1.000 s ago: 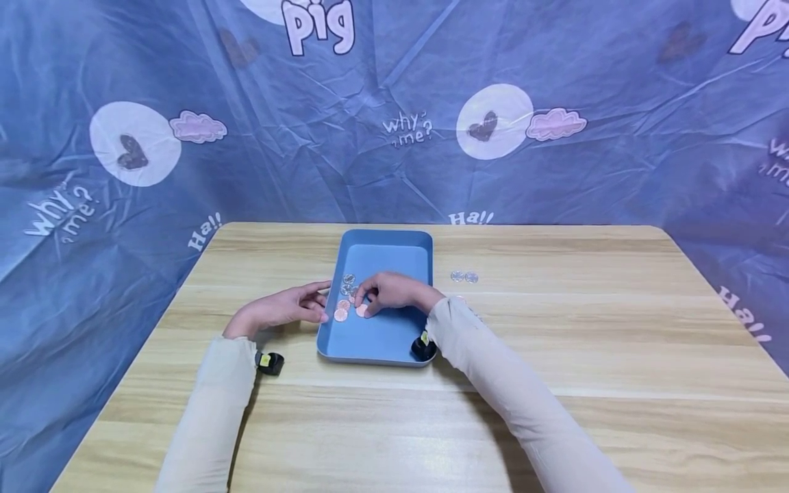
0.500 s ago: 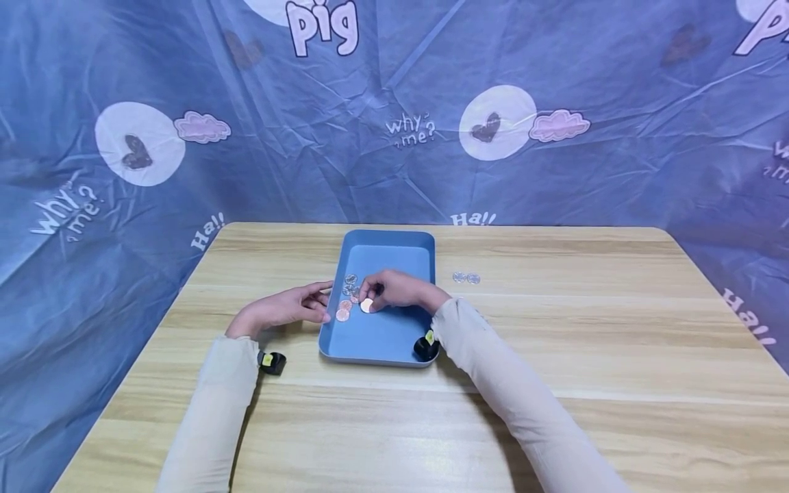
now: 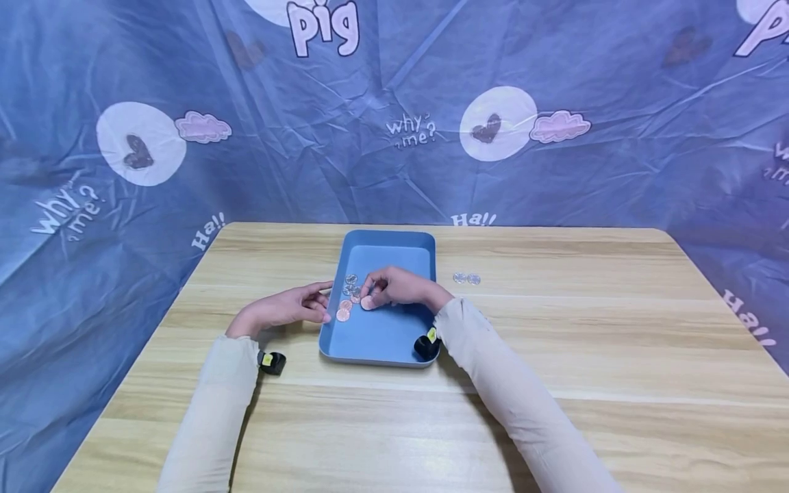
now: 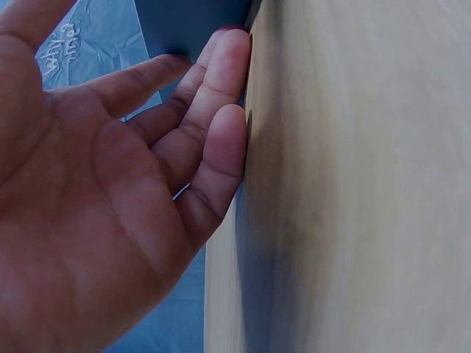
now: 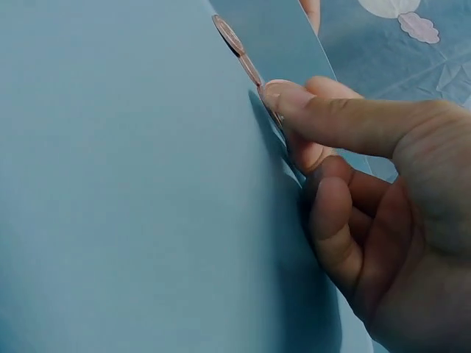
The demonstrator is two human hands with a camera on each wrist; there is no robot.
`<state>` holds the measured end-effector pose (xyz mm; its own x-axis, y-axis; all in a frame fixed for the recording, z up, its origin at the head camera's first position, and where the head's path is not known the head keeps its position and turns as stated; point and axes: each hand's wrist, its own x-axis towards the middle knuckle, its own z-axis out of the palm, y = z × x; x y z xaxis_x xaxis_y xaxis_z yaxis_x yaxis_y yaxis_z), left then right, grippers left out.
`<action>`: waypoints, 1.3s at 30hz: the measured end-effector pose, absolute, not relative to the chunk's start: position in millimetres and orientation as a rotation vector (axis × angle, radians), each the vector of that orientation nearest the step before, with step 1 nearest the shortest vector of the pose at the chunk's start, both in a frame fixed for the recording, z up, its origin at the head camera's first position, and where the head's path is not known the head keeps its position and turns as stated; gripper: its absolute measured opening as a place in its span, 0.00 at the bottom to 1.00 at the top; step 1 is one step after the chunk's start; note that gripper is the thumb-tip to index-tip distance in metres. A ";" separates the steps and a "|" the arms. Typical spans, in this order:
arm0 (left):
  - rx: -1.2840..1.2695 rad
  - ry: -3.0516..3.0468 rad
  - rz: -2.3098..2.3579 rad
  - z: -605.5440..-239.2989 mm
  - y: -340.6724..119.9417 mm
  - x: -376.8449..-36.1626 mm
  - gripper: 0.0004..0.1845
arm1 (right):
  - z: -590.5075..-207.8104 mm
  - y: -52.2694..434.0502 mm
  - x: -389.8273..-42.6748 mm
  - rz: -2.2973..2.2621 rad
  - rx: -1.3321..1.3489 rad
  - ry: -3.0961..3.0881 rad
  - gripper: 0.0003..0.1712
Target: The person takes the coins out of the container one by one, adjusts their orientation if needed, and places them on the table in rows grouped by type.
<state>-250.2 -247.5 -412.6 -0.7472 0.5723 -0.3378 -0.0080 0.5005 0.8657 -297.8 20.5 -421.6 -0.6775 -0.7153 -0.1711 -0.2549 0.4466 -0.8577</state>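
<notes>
A blue tray (image 3: 382, 335) lies on the wooden table (image 3: 555, 342) and holds several copper and silver coins (image 3: 346, 296) near its left side. My right hand (image 3: 372, 296) is inside the tray and pinches a copper coin (image 3: 367, 302) between index finger and thumb, its other fingers curled. In the right wrist view the index fingertip (image 5: 278, 94) presses that coin's edge against the tray floor (image 5: 110, 184), and another copper coin (image 5: 229, 33) lies beyond it. My left hand (image 3: 317, 301) rests on the table with straight fingers (image 4: 221, 81) against the tray's left wall (image 4: 191, 22).
Two silver coins (image 3: 465, 279) lie on the table to the right of the tray. Blue printed cloth (image 3: 394, 123) hangs behind and beside the table. Bare wood stretches across the front and right of the table.
My right hand has drawn the copper coin slightly up the tray and closed tighter on it. The left hand has stayed where it was.
</notes>
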 end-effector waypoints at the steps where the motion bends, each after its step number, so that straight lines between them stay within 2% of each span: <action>1: 0.463 2.137 1.238 -412.8 -247.8 -250.5 0.47 | -420.9 20.1 -298.0 -1.177 -0.799 2.172 0.09; 8: 0.462 2.137 1.240 -413.1 -248.0 -250.8 0.47 | -410.3 20.1 -298.4 -1.270 -0.730 2.117 0.11; 21: 0.473 2.131 1.245 -410.8 -247.3 -250.9 0.47 | -365.7 39.1 -294.6 -1.349 -0.791 2.181 0.11; 29: 0.476 2.126 1.245 -411.7 -248.2 -249.0 0.47 | -356.9 63.5 -283.2 -1.634 -0.588 1.963 0.10; 39: 0.485 2.120 1.249 -414.1 -249.2 -251.0 0.47 | -344.8 111.6 -280.4 -1.783 -0.402 1.842 0.14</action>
